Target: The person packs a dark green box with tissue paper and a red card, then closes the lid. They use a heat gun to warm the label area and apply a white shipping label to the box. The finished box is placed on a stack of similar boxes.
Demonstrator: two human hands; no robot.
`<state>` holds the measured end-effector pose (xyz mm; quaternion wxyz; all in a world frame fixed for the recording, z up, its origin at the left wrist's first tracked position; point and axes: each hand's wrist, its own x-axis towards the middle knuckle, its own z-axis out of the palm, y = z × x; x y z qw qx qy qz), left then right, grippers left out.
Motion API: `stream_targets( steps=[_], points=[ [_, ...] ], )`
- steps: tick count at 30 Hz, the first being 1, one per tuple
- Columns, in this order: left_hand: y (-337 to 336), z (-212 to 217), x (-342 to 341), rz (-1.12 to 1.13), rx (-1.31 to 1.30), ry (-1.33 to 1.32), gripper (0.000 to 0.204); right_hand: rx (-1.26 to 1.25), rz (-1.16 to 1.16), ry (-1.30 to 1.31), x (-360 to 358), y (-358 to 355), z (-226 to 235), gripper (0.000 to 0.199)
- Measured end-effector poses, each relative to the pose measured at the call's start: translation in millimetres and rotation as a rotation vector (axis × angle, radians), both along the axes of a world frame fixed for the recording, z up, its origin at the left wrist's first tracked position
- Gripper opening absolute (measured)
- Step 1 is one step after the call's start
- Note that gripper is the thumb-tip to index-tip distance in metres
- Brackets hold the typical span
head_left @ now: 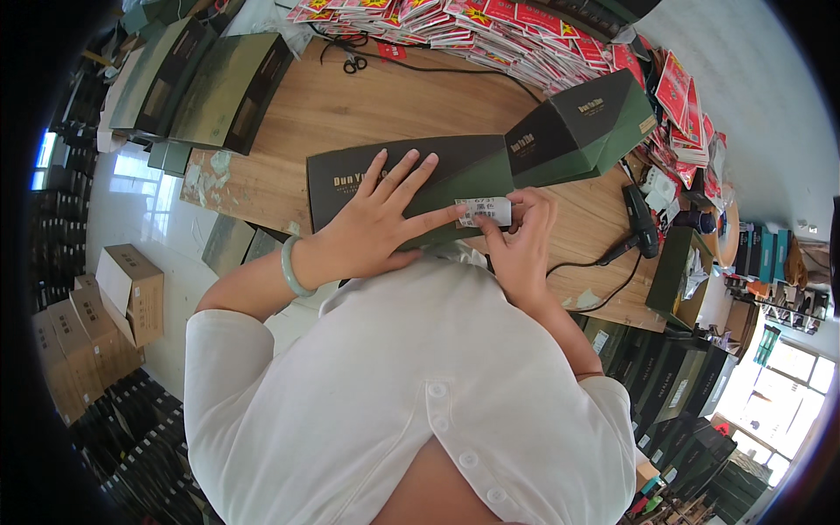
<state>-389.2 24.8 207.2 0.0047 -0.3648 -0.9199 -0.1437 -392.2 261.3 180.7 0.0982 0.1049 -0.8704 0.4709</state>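
Observation:
A long dark green and black box (468,162) lies on the wooden table close to my body. My left hand (372,223) rests on its surface with the fingers spread, and the left index fingertip touches a white sticker label (490,210). Between thumb and fingers, my right hand (523,245) pinches the right end of that label at the box's near edge. Black printing marks the label's face. An angled dark green box section (582,131) adjoins the box on the right; whether both are one opened box, I cannot tell. A pale green bangle (297,267) circles my left wrist.
Red printed packets (507,35) are heaped along the table's far edge. Black scissors (354,64) lie near a cable. A black hair dryer (641,223) is at the right, its cord crossing the table (376,101). Dark green boxes (232,92) stand at far left; brown cartons (131,293) sit below.

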Motion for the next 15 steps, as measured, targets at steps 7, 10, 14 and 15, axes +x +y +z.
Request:
stream_targets(
  steps=[7, 10, 14, 15],
  points=[
    [3.3, 0.1, -0.2, -0.025, -0.02, 0.034, 0.076, 0.065, 0.027, -0.042, 1.4, -1.1, 3.8, 0.046],
    [4.2, -0.3, 0.0, -0.036, 0.003, 0.051, 0.072, 0.078, 0.035, -0.035, 2.0, -1.1, 4.9, 0.045],
    [8.5, -3.8, 0.7, -0.058, 0.013, 0.132, 0.061, 0.051, 0.061, -0.072, -0.3, 1.0, 8.7, 0.04],
    [9.6, -10.3, 1.1, -0.093, 0.003, 0.149, 0.059, 0.042, 0.074, -0.085, -1.9, 2.7, 9.5, 0.038]
  ],
)
